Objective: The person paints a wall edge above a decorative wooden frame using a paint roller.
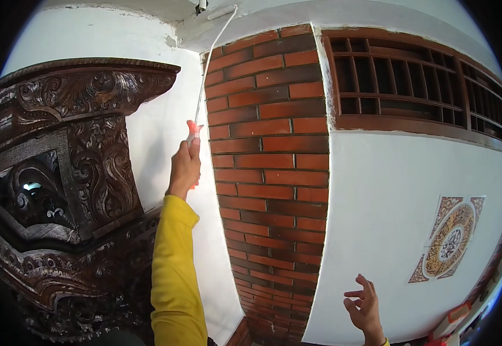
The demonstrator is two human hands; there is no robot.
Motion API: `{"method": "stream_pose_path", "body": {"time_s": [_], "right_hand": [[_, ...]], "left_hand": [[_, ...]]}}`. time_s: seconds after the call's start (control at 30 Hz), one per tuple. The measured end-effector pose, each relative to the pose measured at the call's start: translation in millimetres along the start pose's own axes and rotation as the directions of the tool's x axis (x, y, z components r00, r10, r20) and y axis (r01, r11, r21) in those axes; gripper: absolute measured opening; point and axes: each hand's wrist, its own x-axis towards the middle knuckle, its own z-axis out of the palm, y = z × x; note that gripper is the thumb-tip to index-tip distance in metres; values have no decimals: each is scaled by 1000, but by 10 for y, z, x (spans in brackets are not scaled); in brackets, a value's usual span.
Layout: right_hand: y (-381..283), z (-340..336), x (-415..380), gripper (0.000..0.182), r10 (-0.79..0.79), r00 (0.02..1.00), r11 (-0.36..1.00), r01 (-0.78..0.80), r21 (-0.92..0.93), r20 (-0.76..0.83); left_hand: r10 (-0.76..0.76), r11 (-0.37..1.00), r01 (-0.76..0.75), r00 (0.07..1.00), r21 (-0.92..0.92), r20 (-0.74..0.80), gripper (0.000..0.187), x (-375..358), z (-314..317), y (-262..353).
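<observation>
My left hand (185, 167) is raised and wrapped around the red handle of a long paint roller (199, 98). The roller's thin metal rod runs upward, bends to the right, and ends at a small white roller head against the white beam near the ceiling. Beside the rod stands a red brick column (267, 127) with dark joints. My right hand (364, 305) is low on the right, in front of the white wall (378, 213). Its fingers are apart and partly curled, with nothing in them. A yellow sleeve covers my left arm.
Dark carved wooden furniture (101, 161) fills the left side, close to my left arm. A brown wooden vent grille (401, 81) is set high in the right wall. Below it hangs a round ornamental tile panel (450, 242). Red objects (451, 320) sit at lower right.
</observation>
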Motion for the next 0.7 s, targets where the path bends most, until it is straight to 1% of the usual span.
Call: {"method": "stream_pose_path", "body": {"time_s": [0.07,0.1,0.2,0.23,0.27,0.3,0.33,0.43,0.53,0.57,0.6,0.67,0.7], "right_hand": [[101,-96,-63,68,18,999,999,-19,-36,-34],[157,-150,-113,66,14,998,998,-17,-62,-57],[567,-292,-250,65,93,985,995,-99,-34,-145],[641,-355,-296,58,64,988,985,-86,-149,-141],[721,-384,-296,58,77,985,983,-101,-155,-154],[789,-423,-319,58,94,981,979,-122,-165,-167],[801,-455,-330,59,111,977,974,-143,-174,-182],[823,-509,-334,60,88,977,967,-131,-220,-194],[1138,-561,-455,61,58,978,965,-106,-239,-202],[1204,-596,-516,62,70,978,958,-120,-259,-195],[1249,-640,-570,62,80,979,951,-132,-279,-190],[1330,-717,-586,62,86,975,944,-146,-297,-204],[1368,-739,-592,62,89,972,944,-152,-293,-218]], "left_hand": [[-43,999,43,999,8,8,48,-14,-75,87],[-31,999,32,999,22,-5,48,-22,-69,41],[1,998,2,999,61,-43,47,-10,-71,-145],[6,998,-3,999,66,-50,46,25,-75,-167],[20,998,-16,998,68,-56,45,101,-74,-161],[17,999,-16,999,28,-30,47,205,-86,-147],[45,998,-43,998,46,-46,49,317,-84,-114],[-15,1000,15,1000,25,-2,50,447,-87,21],[64,998,-64,998,7,-25,51,246,108,-370],[62,998,-61,997,22,-43,51,103,149,-433],[78,993,-72,995,91,-66,50,-12,164,-476],[-72,993,73,997,90,-11,49,-150,111,-332],[-26,996,27,1000,83,-16,50,-72,102,-336]]}}
